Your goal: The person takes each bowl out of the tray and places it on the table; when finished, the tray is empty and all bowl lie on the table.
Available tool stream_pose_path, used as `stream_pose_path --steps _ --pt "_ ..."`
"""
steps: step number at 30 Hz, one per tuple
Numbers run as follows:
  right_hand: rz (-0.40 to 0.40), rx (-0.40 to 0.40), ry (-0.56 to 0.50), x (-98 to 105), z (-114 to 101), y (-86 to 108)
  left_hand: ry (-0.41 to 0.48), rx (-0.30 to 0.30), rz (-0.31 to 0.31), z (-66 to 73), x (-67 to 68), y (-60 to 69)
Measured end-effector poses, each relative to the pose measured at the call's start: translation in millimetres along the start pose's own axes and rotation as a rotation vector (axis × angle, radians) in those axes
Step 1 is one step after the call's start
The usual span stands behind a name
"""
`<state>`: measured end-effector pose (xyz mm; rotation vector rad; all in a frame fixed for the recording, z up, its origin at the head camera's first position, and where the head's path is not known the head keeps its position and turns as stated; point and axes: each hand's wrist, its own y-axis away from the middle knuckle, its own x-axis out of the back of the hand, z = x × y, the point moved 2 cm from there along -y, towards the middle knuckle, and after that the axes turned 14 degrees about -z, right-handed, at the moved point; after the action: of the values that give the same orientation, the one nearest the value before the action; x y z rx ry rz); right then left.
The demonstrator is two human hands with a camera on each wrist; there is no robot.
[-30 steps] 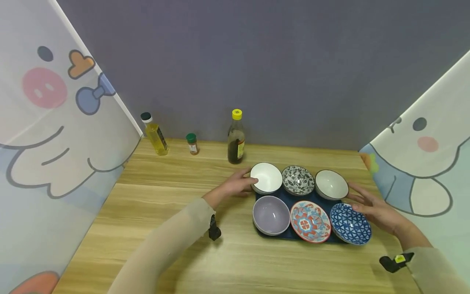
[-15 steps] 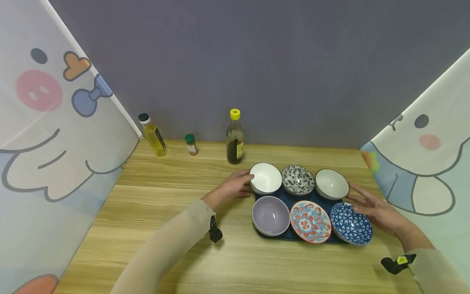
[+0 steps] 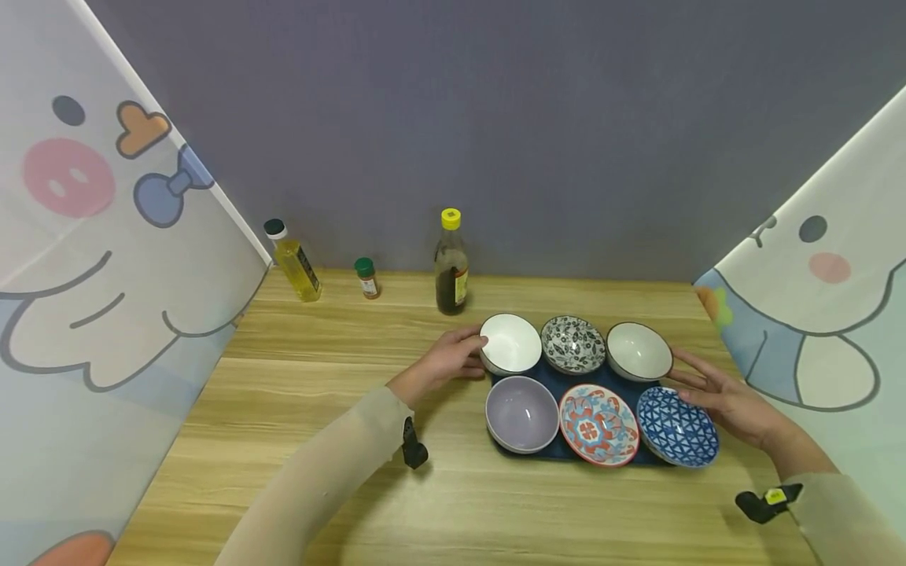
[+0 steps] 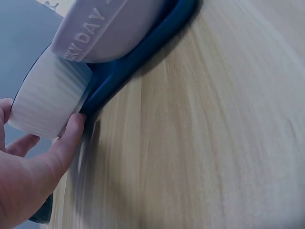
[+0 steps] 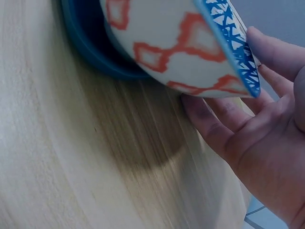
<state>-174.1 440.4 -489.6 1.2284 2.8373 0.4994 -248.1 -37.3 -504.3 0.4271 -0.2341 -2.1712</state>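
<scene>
Six bowls (image 3: 522,414) fill a navy tray (image 3: 557,380) on the tabletop (image 3: 566,511), flanked by two hands.
The left hand (image 3: 453,358) spreads beside the leftmost white bowl (image 3: 510,343); the right hand (image 3: 732,405), fingers splayed, meets the blue-patterned bowl (image 3: 677,428). Loading looks complete (what remains, if anything, I cannot tell).

A yellow bottle (image 3: 297,269), small jar (image 3: 368,281) and dark bottle (image 3: 451,279) stand apart.

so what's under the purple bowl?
The blue tray: its edge shows below and beside the purple bowl, with the wooden table beyond. Whatever lies directly beneath the bowl's base is covered; can't tell.
</scene>
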Motion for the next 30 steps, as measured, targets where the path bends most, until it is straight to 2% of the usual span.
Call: stream_pose_path --steps 4,15,22,30 --pt "0.047 -0.08 0.055 -1.1 -3.4 -1.5 0.02 -0.009 0.0 -0.4 0.2 2.1" --pt "0.085 -0.165 0.108 -5.0 -16.8 -7.5 0.103 -0.059 0.022 10.1 5.5 17.1" --pt "0.069 -0.162 0.158 -4.2 -19.6 -12.5 0.097 -0.065 0.03 16.2 18.5 31.8" --pt "0.05 -0.19 0.227 -7.2 -27.9 -17.2 0.037 -0.058 0.051 16.3 42.9 52.3"
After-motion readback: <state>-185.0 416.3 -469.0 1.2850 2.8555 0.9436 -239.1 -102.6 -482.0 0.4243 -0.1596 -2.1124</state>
